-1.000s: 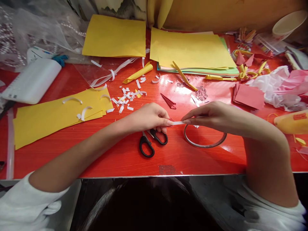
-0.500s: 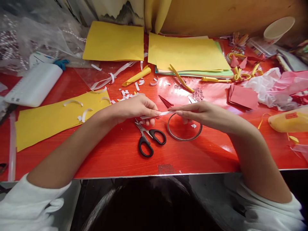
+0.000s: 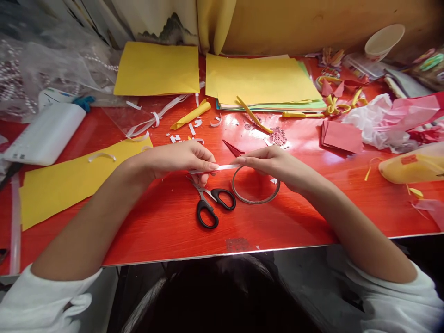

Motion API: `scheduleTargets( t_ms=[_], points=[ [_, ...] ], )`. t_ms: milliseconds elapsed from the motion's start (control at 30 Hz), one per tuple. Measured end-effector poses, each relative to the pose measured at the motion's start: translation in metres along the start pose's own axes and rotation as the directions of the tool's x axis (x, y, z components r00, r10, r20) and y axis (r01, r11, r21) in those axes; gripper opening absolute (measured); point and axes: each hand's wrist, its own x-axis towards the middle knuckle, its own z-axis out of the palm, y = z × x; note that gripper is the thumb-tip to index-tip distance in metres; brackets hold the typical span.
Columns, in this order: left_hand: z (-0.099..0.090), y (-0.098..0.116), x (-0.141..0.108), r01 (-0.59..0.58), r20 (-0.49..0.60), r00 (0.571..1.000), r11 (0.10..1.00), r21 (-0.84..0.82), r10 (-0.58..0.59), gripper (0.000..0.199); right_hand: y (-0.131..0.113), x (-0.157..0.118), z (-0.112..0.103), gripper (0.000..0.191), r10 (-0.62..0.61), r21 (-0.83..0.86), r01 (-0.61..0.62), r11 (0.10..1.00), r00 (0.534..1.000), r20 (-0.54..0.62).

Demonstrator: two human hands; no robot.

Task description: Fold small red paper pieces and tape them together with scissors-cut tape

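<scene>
A thin white strip (image 3: 228,167) is stretched between my two hands above the red table. My left hand (image 3: 187,159) pinches it between thumb and fingers, and a bit of red shows beneath the strip there. At the strip's right end, the thumb and fingertips of my right hand (image 3: 268,165) are pressed together on it. Black-handled scissors (image 3: 209,203) lie just below my left hand, their blade tips hidden under it. A thin ring (image 3: 255,202) rests on the table, partly covered by my right hand. A folded red piece (image 3: 233,148) lies behind the strip.
Yellow sheets (image 3: 157,69) and a paper stack (image 3: 260,78) lie at the back. Long yellow paper (image 3: 65,182) is at left, near a white device (image 3: 46,127). Red squares (image 3: 342,136), crumpled tissue (image 3: 378,120) and a cup (image 3: 384,41) are at right. White scraps dot the table.
The view has shifted, so most things appear slightly further left. My hands are a little further apart, with more of the white strip showing between them.
</scene>
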Motion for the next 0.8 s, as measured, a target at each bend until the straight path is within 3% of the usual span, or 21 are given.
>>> scheduleTargets(
  t_ms=[167,300,467,533,633,733,800],
  points=[
    [-0.004,0.001,-0.004,0.03,-0.01,1.0,0.998,0.052,-0.03,0.023,0.002,0.005,0.005,0.039,0.029,0.108,-0.033,0.994,0.999,0.037],
    [-0.007,0.006,-0.008,0.035,-0.054,0.998,0.996,0.078,-0.031,0.021,-0.003,0.001,0.002,0.053,-0.011,0.04,0.013,0.999,0.999,-0.05],
    [-0.005,0.013,-0.012,-0.038,-0.27,0.962,0.998,0.049,0.05,0.02,-0.01,-0.015,-0.008,0.046,-0.146,-0.034,0.143,0.989,0.982,-0.122],
    [-0.003,0.015,-0.015,-0.106,-0.359,0.926,0.994,0.037,0.112,0.025,-0.01,-0.021,-0.009,0.047,-0.291,-0.128,0.269,0.955,0.934,-0.209],
    [-0.001,0.017,-0.018,-0.179,-0.419,0.889,0.982,0.056,0.186,0.03,-0.008,-0.025,-0.008,0.045,-0.524,-0.412,0.393,0.822,0.804,-0.28],
    [0.001,0.017,-0.018,-0.174,-0.459,0.866,0.98,0.099,0.2,0.031,-0.003,-0.021,-0.008,0.043,-0.679,-0.651,0.398,0.646,0.689,-0.253],
    [0.003,0.017,-0.017,-0.158,-0.465,0.866,0.983,0.096,0.185,0.032,0.003,-0.015,-0.009,0.044,-0.723,-0.737,0.367,0.567,0.651,-0.232]
  ],
)
